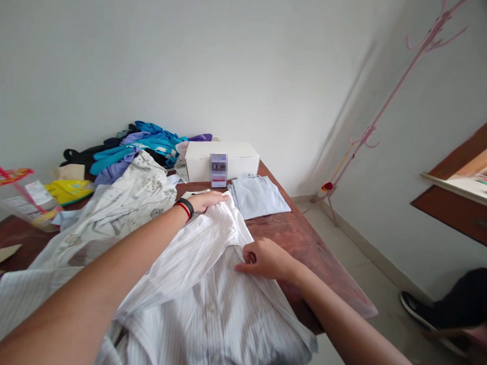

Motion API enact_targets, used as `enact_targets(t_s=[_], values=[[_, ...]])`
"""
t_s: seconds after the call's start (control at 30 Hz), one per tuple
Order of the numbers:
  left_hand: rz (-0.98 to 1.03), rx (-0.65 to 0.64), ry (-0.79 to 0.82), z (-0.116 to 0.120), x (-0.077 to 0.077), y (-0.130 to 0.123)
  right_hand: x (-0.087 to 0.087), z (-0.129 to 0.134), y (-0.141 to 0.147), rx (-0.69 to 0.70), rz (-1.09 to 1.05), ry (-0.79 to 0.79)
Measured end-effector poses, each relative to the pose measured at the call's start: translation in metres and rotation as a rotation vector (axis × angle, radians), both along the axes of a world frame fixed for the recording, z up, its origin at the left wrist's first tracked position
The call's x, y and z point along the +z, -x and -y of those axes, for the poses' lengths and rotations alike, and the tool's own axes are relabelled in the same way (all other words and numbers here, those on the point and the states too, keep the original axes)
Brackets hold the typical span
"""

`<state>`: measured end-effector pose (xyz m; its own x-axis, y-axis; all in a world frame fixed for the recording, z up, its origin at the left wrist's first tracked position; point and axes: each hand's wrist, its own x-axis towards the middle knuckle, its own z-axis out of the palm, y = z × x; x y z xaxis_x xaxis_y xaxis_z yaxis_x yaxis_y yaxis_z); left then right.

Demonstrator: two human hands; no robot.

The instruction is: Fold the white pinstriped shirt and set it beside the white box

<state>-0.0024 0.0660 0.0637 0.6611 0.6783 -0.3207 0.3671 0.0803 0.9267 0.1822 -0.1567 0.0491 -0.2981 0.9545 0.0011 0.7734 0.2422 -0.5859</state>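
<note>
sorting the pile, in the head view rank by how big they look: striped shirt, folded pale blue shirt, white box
1. striped shirt, largest, though it lies nearest the camera
2-3. white box and folded pale blue shirt look alike; not ranked

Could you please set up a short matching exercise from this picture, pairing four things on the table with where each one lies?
Things:
1. striped white shirt
2. folded pale blue garment
3. white box
4. pile of blue and purple clothes

Places:
A. at the far edge of the table, by the wall
B. under both hands, left hand flat on it and right hand pinching a fold
C. flat, just in front of the box
D. heaped to the left of the box

Pairs: 1-B, 2-C, 3-A, 4-D
</note>
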Motion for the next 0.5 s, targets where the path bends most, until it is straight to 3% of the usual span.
enact_targets(t_s=[0.13, 0.27, 0.37, 0.5], values=[[0.000, -0.019, 0.024, -0.004, -0.003, 0.002, 0.008, 0.039, -0.001, -0.021, 0.123, 0.077], [0.005, -0.030, 0.018, -0.008, -0.007, 0.002, 0.013, 0.091, -0.006, -0.174, 0.312, 0.177], [0.003, -0.013, -0.027, -0.011, -0.010, 0.001, 0.016, 0.123, -0.010, -0.312, 0.438, 0.145], [-0.004, 0.049, -0.158, -0.008, -0.013, -0.003, 0.015, 0.148, -0.010, -0.336, 0.493, 0.114]])
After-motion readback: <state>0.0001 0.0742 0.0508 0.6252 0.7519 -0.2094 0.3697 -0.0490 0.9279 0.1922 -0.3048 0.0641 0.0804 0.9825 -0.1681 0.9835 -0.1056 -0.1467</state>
